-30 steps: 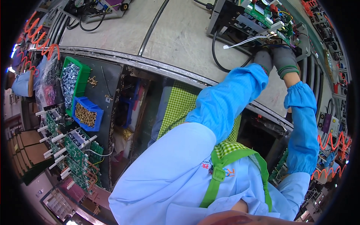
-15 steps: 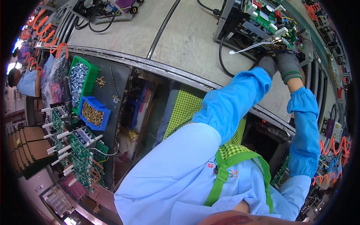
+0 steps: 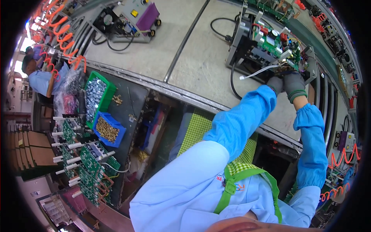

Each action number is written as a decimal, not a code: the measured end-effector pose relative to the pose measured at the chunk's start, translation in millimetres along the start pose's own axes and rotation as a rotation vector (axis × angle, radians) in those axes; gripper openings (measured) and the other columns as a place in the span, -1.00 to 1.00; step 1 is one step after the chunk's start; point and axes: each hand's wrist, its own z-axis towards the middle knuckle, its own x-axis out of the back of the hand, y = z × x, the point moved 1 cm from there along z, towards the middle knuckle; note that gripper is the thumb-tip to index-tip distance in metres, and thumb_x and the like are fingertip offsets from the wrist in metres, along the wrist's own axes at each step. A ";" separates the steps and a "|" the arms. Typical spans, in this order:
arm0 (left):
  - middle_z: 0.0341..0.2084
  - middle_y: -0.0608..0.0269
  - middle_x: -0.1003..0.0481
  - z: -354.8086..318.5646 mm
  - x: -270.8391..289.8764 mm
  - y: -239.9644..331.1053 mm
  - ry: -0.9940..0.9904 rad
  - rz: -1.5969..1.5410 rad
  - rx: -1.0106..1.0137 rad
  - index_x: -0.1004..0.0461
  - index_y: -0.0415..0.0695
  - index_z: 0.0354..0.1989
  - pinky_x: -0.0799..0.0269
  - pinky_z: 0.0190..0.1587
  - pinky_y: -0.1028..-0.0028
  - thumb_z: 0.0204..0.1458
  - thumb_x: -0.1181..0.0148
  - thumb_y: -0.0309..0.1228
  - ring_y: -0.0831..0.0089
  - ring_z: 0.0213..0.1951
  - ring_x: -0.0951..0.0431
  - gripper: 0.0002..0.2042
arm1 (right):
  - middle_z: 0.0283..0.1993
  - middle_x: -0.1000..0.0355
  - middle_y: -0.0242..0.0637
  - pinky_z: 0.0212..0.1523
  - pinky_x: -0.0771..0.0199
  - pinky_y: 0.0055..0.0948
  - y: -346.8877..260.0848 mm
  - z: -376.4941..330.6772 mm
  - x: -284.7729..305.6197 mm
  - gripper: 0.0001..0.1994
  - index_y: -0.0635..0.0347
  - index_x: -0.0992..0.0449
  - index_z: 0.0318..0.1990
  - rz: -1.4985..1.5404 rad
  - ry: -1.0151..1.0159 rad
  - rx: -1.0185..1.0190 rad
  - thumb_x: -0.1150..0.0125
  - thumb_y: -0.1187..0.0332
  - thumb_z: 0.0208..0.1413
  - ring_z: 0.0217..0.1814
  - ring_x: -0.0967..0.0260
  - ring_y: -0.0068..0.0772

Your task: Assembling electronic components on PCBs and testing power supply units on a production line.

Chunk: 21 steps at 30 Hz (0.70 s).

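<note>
Both of my hands, in grey work gloves, are side by side at the near end of an opened electrical machine (image 3: 257, 54). It has a dark metal frame with a green circuit board (image 3: 270, 44) on top. My left hand (image 3: 275, 84) reaches in beside a white cable (image 3: 258, 72) that sticks out over the bench. My right hand (image 3: 295, 82) lies against it, close to the machine's metal end panel (image 3: 310, 65). The fingers of both hands point into the machine and are hidden, so what they hold cannot be made out.
On the left, a green bin (image 3: 109, 92) of silvery parts and a blue bin (image 3: 120, 129) of brass-coloured screws stand near stacked circuit boards (image 3: 91, 158). Another machine (image 3: 131, 21) sits farther up the bench (image 3: 193, 54). Orange coiled hoses (image 3: 63, 38) hang nearby; a person (image 3: 40, 79) sits far left.
The whole view has shifted, so the bench and bins appear lower and further right. My hands stay together at the machine's near end.
</note>
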 end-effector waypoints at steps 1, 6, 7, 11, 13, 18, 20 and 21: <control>-0.13 -0.04 -0.53 2.8 -3.8 -1.6 0.029 -0.069 -0.036 -0.54 -0.03 -0.09 -0.46 -0.12 0.14 0.05 -0.07 -0.14 0.00 -0.16 -0.55 -0.67 | -0.12 -0.54 -0.07 -0.10 -0.52 -0.14 1.4 1.2 -2.6 -0.75 0.09 -0.63 -0.21 -0.017 0.002 -0.013 -0.05 0.26 0.11 -0.08 -0.51 -0.03; -0.16 -0.05 -0.54 7.2 -14.9 0.2 0.055 -0.037 0.084 -0.53 -0.03 -0.08 -0.45 -0.13 0.14 0.04 -0.09 -0.17 0.01 -0.17 -0.55 -0.67 | -0.17 -0.54 -0.07 -0.13 -0.51 -0.12 4.0 7.0 -13.6 -0.71 0.13 -0.62 -0.23 0.039 0.070 0.008 0.01 0.20 0.18 -0.13 -0.52 -0.05; -0.17 -0.05 -0.54 6.5 -14.2 2.2 0.064 -0.033 0.091 -0.52 -0.04 -0.07 -0.45 -0.13 0.14 0.04 -0.10 -0.18 0.01 -0.17 -0.55 -0.67 | -0.16 -0.54 -0.07 -0.13 -0.51 -0.13 4.8 6.8 -14.9 -0.70 0.12 -0.62 -0.22 0.033 0.034 0.013 0.01 0.19 0.18 -0.13 -0.52 -0.05; -0.19 -0.05 -0.54 -2.2 -10.4 6.8 0.103 -0.114 0.169 -0.51 -0.04 -0.06 -0.45 -0.14 0.14 0.03 -0.11 -0.20 0.01 -0.18 -0.55 -0.67 | -0.17 -0.55 -0.09 -0.12 -0.50 -0.17 5.8 5.1 -19.6 -0.71 0.09 -0.62 -0.21 0.059 0.134 -0.035 0.01 0.18 0.19 -0.13 -0.52 -0.10; -0.20 -0.05 -0.54 -8.0 -6.1 11.2 0.159 -0.060 0.110 -0.51 -0.05 -0.06 -0.44 -0.14 0.14 0.02 -0.12 -0.21 0.01 -0.18 -0.54 -0.67 | -0.18 -0.56 -0.14 -0.11 -0.48 -0.17 6.3 4.5 -22.0 -0.70 0.03 -0.62 -0.18 0.063 0.142 -0.020 0.02 0.14 0.20 -0.12 -0.52 -0.11; -0.26 -0.04 -0.55 -12.7 9.3 17.2 0.128 -0.060 0.093 -0.52 -0.12 -0.13 -0.47 -0.17 0.18 0.03 -0.09 -0.31 0.04 -0.23 -0.56 -0.73 | -0.14 -0.55 -0.14 -0.09 -0.48 -0.15 8.4 9.6 -28.1 -0.68 0.03 -0.61 -0.15 0.146 0.156 -0.030 0.02 0.10 0.20 -0.09 -0.50 -0.08; -0.25 -0.03 -0.55 -10.6 9.5 16.1 0.014 0.080 0.024 -0.52 -0.12 -0.12 -0.47 -0.17 0.18 0.01 -0.11 -0.32 0.06 -0.23 -0.56 -0.72 | -0.12 -0.54 -0.11 -0.09 -0.48 -0.14 9.5 11.5 -28.0 -0.66 0.06 -0.60 -0.15 0.173 0.228 -0.048 0.02 0.10 0.19 -0.09 -0.50 -0.06; -0.20 -0.01 -0.55 -8.9 6.0 14.9 -0.057 0.184 -0.010 -0.53 -0.09 -0.11 -0.46 -0.14 0.21 0.03 -0.07 -0.30 0.10 -0.18 -0.55 -0.72 | -0.11 -0.54 -0.11 -0.09 -0.48 -0.14 10.4 11.5 -28.1 -0.67 0.06 -0.61 -0.15 0.128 0.209 -0.035 0.02 0.10 0.19 -0.09 -0.50 -0.06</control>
